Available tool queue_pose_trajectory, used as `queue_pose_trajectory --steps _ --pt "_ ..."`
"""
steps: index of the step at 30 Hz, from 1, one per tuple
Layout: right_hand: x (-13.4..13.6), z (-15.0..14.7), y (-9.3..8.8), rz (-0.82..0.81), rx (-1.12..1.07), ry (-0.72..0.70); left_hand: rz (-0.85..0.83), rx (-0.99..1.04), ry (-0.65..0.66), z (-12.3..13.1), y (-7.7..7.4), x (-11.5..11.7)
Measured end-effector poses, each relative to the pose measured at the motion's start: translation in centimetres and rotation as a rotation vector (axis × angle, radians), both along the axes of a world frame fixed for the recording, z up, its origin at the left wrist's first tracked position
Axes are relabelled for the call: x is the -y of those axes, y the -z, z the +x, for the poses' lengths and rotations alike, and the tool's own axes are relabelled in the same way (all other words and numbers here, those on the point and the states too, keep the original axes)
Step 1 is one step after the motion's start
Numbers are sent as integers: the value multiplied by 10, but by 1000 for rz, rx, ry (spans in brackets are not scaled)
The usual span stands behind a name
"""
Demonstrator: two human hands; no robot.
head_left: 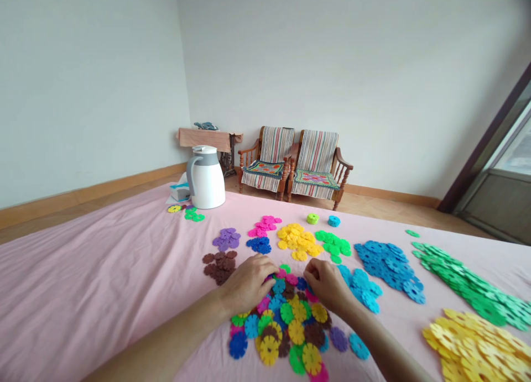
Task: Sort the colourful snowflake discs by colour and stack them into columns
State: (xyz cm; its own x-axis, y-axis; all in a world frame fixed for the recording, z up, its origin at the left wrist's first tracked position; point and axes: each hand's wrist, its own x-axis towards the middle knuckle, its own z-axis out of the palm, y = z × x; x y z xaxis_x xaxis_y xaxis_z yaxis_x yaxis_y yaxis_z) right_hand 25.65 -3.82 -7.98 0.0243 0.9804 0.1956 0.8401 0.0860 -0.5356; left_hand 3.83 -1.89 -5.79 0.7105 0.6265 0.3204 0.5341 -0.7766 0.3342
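Observation:
A mixed heap of flat plastic snowflake discs (290,329) in many colours lies on the pink cloth (103,282) just in front of me. My left hand (249,282) rests curled on the heap's far left edge, fingertips among the discs. My right hand (326,282) is curled on the far right edge, fingers bent down onto the pieces. What either hand pinches is hidden by the fingers. Beyond the hands lie sorted piles: brown (219,265), purple (227,239), dark blue (259,245), pink (264,225), yellow (299,241) and green (334,245).
Large piles of blue discs (388,266), green discs (468,285) and yellow discs (481,346) lie to the right. A white jug (205,177) and a tissue box (180,191) stand at the cloth's far edge. Two wooden armchairs (292,166) stand by the wall.

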Motion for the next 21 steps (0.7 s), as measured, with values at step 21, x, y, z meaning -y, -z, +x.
queue_pose_trajectory --steps 21 --pt "6 -8 12 83 94 86 6 69 86 6 6 -6"
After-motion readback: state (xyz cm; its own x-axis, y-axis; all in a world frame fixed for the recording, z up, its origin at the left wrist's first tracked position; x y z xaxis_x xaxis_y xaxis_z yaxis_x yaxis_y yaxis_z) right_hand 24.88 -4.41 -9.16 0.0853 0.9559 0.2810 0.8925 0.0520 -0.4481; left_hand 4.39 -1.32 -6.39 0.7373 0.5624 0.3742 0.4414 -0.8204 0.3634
